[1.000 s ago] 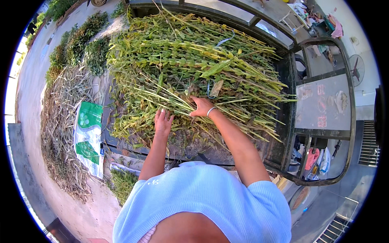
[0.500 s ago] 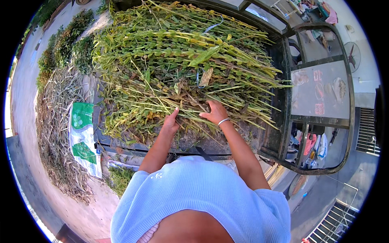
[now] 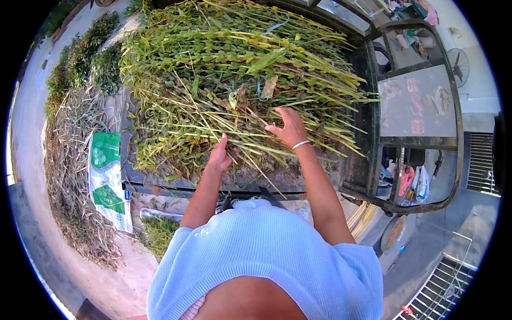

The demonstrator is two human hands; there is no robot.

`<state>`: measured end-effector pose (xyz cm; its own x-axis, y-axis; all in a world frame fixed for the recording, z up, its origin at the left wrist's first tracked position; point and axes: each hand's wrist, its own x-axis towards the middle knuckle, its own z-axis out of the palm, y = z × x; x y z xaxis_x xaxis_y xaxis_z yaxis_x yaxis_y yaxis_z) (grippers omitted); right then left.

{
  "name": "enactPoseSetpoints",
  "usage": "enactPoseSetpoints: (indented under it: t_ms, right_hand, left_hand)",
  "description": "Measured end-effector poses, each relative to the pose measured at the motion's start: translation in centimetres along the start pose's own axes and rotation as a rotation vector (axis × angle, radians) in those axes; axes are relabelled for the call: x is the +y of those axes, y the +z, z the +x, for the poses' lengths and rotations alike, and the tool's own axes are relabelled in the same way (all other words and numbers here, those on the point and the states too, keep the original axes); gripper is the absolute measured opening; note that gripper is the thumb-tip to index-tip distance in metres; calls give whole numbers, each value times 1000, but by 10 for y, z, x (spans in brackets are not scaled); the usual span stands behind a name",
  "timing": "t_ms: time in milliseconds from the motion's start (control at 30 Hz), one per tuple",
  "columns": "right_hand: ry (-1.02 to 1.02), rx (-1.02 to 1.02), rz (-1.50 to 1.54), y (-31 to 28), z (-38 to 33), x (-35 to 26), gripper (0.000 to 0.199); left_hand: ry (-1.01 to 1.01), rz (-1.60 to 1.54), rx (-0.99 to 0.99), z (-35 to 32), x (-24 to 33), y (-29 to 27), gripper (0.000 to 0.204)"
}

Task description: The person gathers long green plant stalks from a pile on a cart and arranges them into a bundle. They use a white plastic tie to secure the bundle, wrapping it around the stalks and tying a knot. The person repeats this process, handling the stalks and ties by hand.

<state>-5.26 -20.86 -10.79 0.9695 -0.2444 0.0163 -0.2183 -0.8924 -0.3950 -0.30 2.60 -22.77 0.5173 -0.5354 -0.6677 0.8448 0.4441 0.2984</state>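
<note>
A thick pile of cut sesame stalks (image 3: 213, 53), green and yellow with pods along the stems, lies across a dark metal cart bed. My left hand (image 3: 218, 156) is at the pile's near edge, its fingers closed round a few thin stalks (image 3: 234, 140). One long pale stalk (image 3: 266, 176) sticks out past it over the bed's near edge. Wearing a white bangle (image 3: 301, 144), my right hand (image 3: 291, 128) hovers over the stem ends. Its thumb and fingers are apart, close to a dry brown stalk (image 3: 257, 118). Withered leaves (image 3: 242, 96) lie just beyond.
A dark metal frame (image 3: 373, 122) borders the bed at right. Blue ties (image 3: 277, 24) show among the stalks. To the left, a green-and-white sack (image 3: 109, 173) lies beside dry stalks (image 3: 69, 176) on the ground. A metal grating (image 3: 440, 288) is at lower right.
My right hand has lifted slightly and shifted right, its fingers spreading. My left hand has moved a little left and closed round stalks. The long pale stalk now reaches nearer to me.
</note>
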Motion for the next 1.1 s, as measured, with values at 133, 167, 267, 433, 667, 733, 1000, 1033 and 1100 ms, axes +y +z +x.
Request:
enactPoseSetpoints:
  t_ms: [133,167,267,433,667,733,1000,1033,1100]
  right_hand:
    - [-206,-19,96,-25,-26,-25,40]
    - [-283,-73,76,-20,-31,-32,39]
    - [-266,-176,-126,1,-32,-55,41]
    - [-63,-643,-377,33,-25,-51,25]
    - [-112,-803,149,50,-19,-14,29]
    - [-22,-865,323,52,-16,-10,26]
    - [164,-1019,591,77,-26,-17,16]
    - [178,-1023,586,79,-28,-20,15]
    - [206,-1012,596,84,-30,-23,18]
  left_hand:
    - [-3,54,-31,-4,3,4,37]
    - [0,41,-40,-5,3,5,38]
    - [-16,59,-75,-3,4,1,34]
    - [-66,68,-70,-15,17,8,27]
    - [40,-23,23,-28,11,16,30]
    - [80,-11,66,-36,-2,21,28]
    - [122,-53,298,-51,-33,24,19]
    - [135,9,306,-52,-34,22,18]
    - [152,137,314,-51,-32,19,18]
